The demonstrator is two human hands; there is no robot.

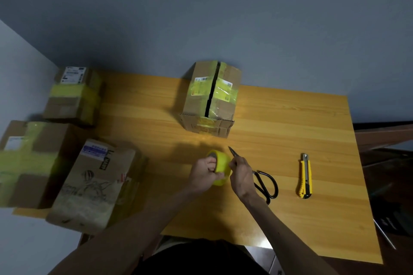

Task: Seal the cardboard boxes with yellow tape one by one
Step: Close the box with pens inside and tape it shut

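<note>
The yellow tape roll [221, 168] sits near the middle of the wooden table [290, 129], lifted on edge in the left hand [204, 174]. That hand grasps it with its fingers curled through the core and round the rim.

At 3 o'clock, touching the roll's edge, is the right hand [242, 174] with bent fingers. A pair of black-handled scissors [268, 183] runs under it, with the blade tip showing at 1 o'clock and the loops at 4 o'clock. I cannot tell whether this hand grips the scissors or picks at the tape.

Farther out at 3 o'clock, a yellow utility knife [305, 176] lies flat on the table, well apart from the scissors.

At 12 o'clock stands a cardboard box [210, 100] crossed with yellow tape, a dark gap running along its top seam.

At 9 o'clock a printed box [93, 183] lies tilted at the table's left edge. Beyond it is a taped box [29, 163], and at 10 o'clock a smaller taped box [72, 94] with a white label.
</note>
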